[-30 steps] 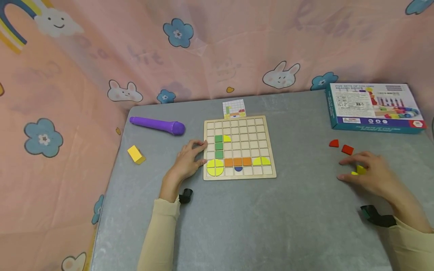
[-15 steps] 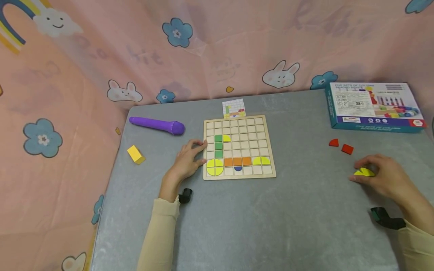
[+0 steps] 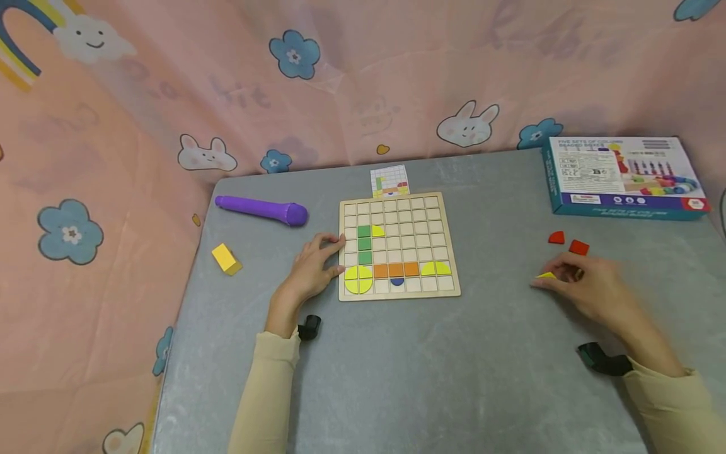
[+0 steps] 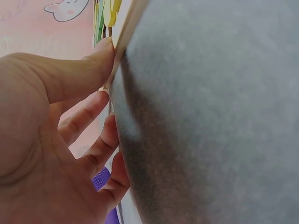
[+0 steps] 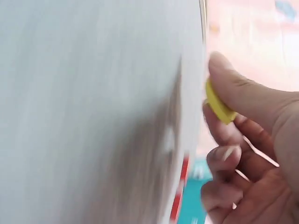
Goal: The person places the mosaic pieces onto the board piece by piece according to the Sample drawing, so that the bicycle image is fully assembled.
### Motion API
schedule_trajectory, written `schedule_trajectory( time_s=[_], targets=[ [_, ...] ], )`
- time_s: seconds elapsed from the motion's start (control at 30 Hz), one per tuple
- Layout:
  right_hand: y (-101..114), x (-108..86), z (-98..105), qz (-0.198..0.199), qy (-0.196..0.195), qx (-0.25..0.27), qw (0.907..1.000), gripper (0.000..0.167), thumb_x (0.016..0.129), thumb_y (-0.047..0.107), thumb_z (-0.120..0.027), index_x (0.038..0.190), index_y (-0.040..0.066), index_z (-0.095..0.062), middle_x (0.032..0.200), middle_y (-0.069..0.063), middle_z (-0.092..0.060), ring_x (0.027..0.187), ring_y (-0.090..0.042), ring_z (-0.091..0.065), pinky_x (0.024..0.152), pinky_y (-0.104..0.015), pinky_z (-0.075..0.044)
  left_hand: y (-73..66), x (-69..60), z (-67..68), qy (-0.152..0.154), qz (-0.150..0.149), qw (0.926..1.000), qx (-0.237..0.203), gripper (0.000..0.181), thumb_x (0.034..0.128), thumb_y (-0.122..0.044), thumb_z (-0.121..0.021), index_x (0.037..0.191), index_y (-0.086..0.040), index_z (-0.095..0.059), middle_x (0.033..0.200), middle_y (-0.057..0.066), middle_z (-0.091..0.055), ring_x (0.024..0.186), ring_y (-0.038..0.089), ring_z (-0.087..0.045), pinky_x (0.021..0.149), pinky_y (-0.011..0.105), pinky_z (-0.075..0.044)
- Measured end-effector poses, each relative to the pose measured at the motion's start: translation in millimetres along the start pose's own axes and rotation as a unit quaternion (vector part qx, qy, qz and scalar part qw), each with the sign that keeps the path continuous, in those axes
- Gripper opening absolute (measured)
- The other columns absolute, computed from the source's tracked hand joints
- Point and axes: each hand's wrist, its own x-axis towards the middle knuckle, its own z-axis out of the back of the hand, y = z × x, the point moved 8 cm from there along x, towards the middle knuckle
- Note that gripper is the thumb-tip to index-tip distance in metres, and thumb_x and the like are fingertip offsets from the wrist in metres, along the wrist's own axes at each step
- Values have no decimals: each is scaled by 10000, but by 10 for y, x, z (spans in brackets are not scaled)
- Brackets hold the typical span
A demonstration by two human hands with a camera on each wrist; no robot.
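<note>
A wooden grid board (image 3: 399,217) lies mid-table, holding green squares (image 3: 364,244), orange squares (image 3: 396,270), yellow quarter-circle tiles (image 3: 358,280) and a blue half-round piece (image 3: 397,282). At its left edge rests my left hand (image 3: 311,270), thumb and index finger touching the rim some distance apart. To the right, my right hand (image 3: 595,287) pinches a yellow tile (image 5: 218,103) between thumb and index finger, just above the table. Its outline is partly hidden by the fingers. Two red tiles, one rounded (image 3: 556,237) and one square (image 3: 579,246), lie just beyond that hand.
A small pattern card (image 3: 390,181) sits behind the board. A purple microphone-shaped object (image 3: 261,210) and a yellow block (image 3: 227,259) lie on the left. At the back right is a toy box (image 3: 626,178). A pink curtain (image 3: 351,75) hangs behind the table.
My right hand has gathered up yellow from beside the red tiles and moved left towards the board with a yellow tile. My left hand has stayed at the board's edge.
</note>
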Motion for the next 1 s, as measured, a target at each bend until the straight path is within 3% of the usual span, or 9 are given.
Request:
schedule_trajectory(
  time_s=[0.13,0.23,0.4,0.53,0.63,0.8,1.0],
  targets=[
    [378,66,-140,604,-89,399,9973,192,874,171,-891,1013,78,-797,831,-37,-657,754,-97,-506,635,-164,-401,0,2,-4,-23,-23,10000,5,663,1038,-182,-683,1642,-180,-412,1647,94,-364,1479,373,-349,1210,599,-270],
    [617,112,-256,1024,81,471,9936,179,886,100,-866,1056,96,-808,902,-30,-731,795,-107,-574,705,-121,-454,-2,7,-12,-33,-51,10000,0,664,1039,-180,-682,1644,-180,-408,1643,93,-368,1470,376,-354,1204,603,-270],
    [946,161,-520,1524,404,399,9867,183,899,82,-849,1069,144,-818,965,10,-746,859,-158,-599,780,-220,-498,-2,9,-13,-46,-42,10000,-20,662,1038,-173,-681,1642,-175,-411,1641,92,-369,1476,373,-349,1208,601,-264],
    [1179,161,-738,1790,531,636,9803,194,874,82,-872,1046,158,-826,939,32,-712,859,-142,-576,779,-276,-492,2,6,-16,-16,7,10000,-5,664,1037,-183,-684,1643,-187,-410,1644,81,-364,1476,362,-349,1215,592,-264],
    [1318,165,-861,1782,644,849,9782,188,873,80,-872,1046,134,-824,910,28,-696,839,-137,-569,752,-259,-482,9,12,-25,9,18,10000,25,665,1041,-191,-681,1646,-194,-404,1652,77,-357,1475,361,-348,1210,592,-272],
    [1428,218,-988,1419,910,872,9818,129,899,97,-850,1022,119,-817,888,-4,-668,798,-148,-544,695,-254,-440,25,19,-26,-17,48,10000,38,657,1043,-187,-679,1643,-185,-411,1657,76,-353,1474,356,-350,1196,586,-289],
    [1444,327,-1027,1288,804,638,9863,99,887,112,-862,966,114,-802,941,-45,-656,830,-184,-510,736,-324,-407,16,11,-16,-35,-4,10000,58,664,1039,-189,-685,1644,-188,-409,1647,83,-362,1467,365,-359,1189,592,-293]
  ],
)
